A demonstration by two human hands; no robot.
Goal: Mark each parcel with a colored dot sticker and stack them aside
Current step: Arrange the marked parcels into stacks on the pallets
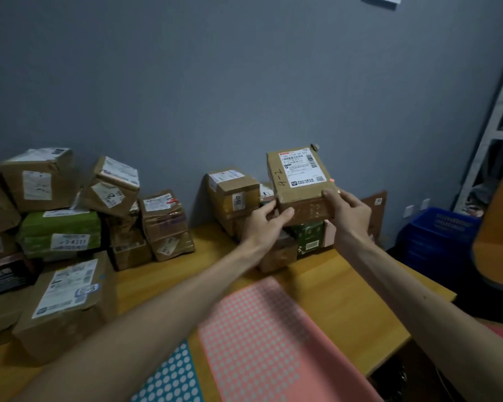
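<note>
Left hand and right hand grip parcel "4-2", fingers curled round its near end, above the right stack. Orange dot applied (placement pending). Left pile probably awaits marking.

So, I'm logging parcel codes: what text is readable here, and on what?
"4-2": handwritten on the held parcel.
"2017": sticker on the brown box beside it.
"3-4311": label on the green parcel.
"2": label on the tilted box, left.
Printed shipping labels: too small to read.
</note>
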